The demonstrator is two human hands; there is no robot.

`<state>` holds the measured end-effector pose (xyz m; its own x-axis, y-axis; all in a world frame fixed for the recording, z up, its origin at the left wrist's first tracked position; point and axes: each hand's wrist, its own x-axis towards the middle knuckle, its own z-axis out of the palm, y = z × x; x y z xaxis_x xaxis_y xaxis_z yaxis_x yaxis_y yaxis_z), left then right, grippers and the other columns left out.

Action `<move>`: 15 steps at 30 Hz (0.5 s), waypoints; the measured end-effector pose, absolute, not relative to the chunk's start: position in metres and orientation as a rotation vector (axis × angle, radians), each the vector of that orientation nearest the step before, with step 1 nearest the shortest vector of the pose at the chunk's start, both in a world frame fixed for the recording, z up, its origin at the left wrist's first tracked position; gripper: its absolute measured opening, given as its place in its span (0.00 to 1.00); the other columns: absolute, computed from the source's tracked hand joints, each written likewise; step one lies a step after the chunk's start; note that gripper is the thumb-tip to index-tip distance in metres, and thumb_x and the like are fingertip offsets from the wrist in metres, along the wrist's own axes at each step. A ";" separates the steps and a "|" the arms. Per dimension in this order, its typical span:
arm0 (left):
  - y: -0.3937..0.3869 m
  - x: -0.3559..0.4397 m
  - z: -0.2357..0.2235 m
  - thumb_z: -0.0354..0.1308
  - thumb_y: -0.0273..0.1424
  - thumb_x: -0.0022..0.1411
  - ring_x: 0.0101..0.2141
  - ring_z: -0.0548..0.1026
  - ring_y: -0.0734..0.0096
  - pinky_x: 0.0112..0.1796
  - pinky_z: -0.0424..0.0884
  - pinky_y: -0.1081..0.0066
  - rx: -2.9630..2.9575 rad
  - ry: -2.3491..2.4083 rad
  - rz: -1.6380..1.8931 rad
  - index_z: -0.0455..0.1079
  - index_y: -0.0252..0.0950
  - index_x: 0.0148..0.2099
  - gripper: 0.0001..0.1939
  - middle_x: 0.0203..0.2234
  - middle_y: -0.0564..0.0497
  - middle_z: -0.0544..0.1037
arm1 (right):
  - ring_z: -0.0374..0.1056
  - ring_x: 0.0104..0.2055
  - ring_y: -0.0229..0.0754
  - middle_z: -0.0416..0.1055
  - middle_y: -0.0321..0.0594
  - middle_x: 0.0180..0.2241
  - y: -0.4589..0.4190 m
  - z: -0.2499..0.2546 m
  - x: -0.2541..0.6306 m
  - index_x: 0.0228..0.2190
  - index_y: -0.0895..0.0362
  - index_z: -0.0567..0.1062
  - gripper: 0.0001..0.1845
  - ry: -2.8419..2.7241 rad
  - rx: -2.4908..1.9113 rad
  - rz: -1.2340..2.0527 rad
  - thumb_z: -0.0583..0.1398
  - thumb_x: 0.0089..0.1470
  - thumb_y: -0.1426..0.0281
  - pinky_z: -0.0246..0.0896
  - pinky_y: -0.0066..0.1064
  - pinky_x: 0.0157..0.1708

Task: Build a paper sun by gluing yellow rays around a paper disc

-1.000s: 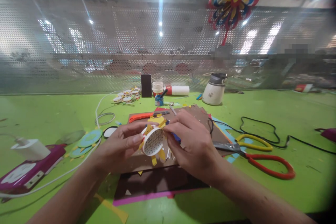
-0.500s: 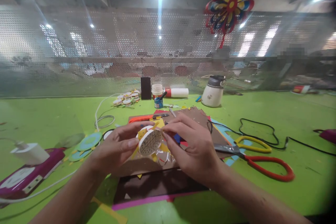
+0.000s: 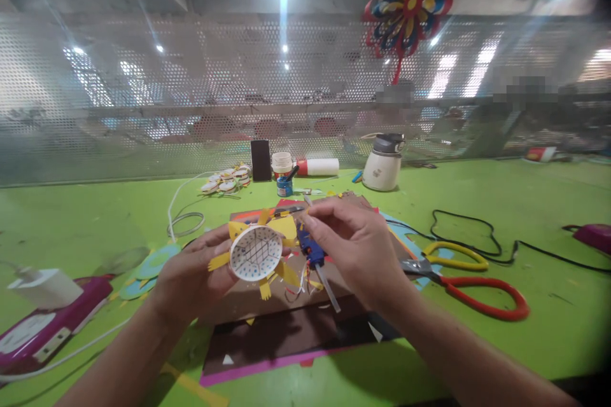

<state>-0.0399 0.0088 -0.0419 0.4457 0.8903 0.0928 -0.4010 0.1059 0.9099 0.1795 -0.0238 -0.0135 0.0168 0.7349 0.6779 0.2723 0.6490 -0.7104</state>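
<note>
My left hand (image 3: 191, 276) is closed on the edge of a paper turtle (image 3: 256, 253). Its round white shell, dotted blue and crossed by dark lines, faces me, and yellow paper legs and other pieces stick out around it. Thumb and index finger of my right hand (image 3: 351, 245) are pinched together; what they hold, if anything, is too small to make out. Just left of that hand lies a blue glue gun (image 3: 311, 247), partly hidden by it, with a clear glue stick (image 3: 329, 290) jutting toward me.
Brown board (image 3: 238, 305) lies under the hands. Scissors (image 3: 458, 276) rest at the right, a purple power strip (image 3: 62, 324) at the left. Farther back stand a phone (image 3: 260, 160), a blue jar (image 3: 285, 187) and a white bottle (image 3: 382, 165). Several small paper pieces (image 3: 226, 179) are grouped there.
The turtle has turned its shell face toward me and moved slightly left. My right hand has drawn away from it, toward the glue gun, which now shows more.
</note>
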 end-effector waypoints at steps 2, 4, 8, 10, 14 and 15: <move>0.009 -0.046 -0.046 0.67 0.38 0.46 0.49 0.73 0.49 0.44 0.72 0.63 1.039 0.632 1.035 0.76 0.39 0.46 0.22 0.43 0.44 0.80 | 0.68 0.29 0.39 0.72 0.40 0.24 -0.018 -0.014 0.184 0.19 0.58 0.71 0.13 -1.596 -0.917 0.269 0.59 0.53 0.72 0.66 0.36 0.34; 0.009 -0.050 -0.049 0.68 0.39 0.43 0.52 0.71 0.49 0.41 0.73 0.66 1.013 0.723 1.069 0.77 0.41 0.45 0.24 0.46 0.46 0.79 | 0.68 0.31 0.41 0.72 0.42 0.26 -0.012 -0.015 0.188 0.17 0.58 0.70 0.13 -1.619 -0.963 0.158 0.59 0.52 0.74 0.65 0.37 0.35; 0.007 -0.043 -0.043 0.68 0.35 0.45 0.46 0.75 0.57 0.39 0.73 0.72 1.082 0.742 1.134 0.79 0.43 0.38 0.14 0.41 0.50 0.81 | 0.69 0.39 0.43 0.73 0.47 0.38 -0.010 -0.016 0.190 0.34 0.59 0.78 0.13 -1.587 -1.009 0.097 0.59 0.46 0.80 0.66 0.36 0.35; 0.005 -0.033 -0.035 0.66 0.33 0.50 0.45 0.75 0.60 0.42 0.72 0.71 1.163 0.614 1.063 0.79 0.43 0.41 0.13 0.42 0.50 0.81 | 0.69 0.35 0.41 0.74 0.44 0.33 -0.015 -0.016 0.185 0.33 0.59 0.78 0.11 -1.577 -0.974 0.147 0.58 0.47 0.79 0.66 0.35 0.34; 0.004 -0.022 -0.029 0.64 0.31 0.52 0.43 0.77 0.58 0.43 0.72 0.66 1.234 0.545 1.047 0.77 0.40 0.47 0.17 0.44 0.46 0.80 | 0.69 0.29 0.38 0.76 0.41 0.27 -0.028 -0.016 0.173 0.31 0.60 0.78 0.08 -1.605 -0.874 0.586 0.58 0.52 0.74 0.67 0.33 0.30; 0.005 -0.022 -0.031 0.64 0.31 0.53 0.42 0.77 0.59 0.43 0.72 0.66 1.256 0.549 1.057 0.76 0.40 0.48 0.18 0.45 0.46 0.80 | 0.70 0.29 0.38 0.76 0.41 0.28 -0.031 -0.015 0.170 0.31 0.60 0.78 0.08 -1.618 -0.852 0.699 0.58 0.53 0.73 0.67 0.33 0.31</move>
<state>-0.0222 0.0046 -0.0309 0.4509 0.8697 0.2008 -0.3358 -0.0432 0.9409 0.1701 -0.0309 -0.0154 -0.1166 0.8263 0.5510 0.1651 0.5632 -0.8096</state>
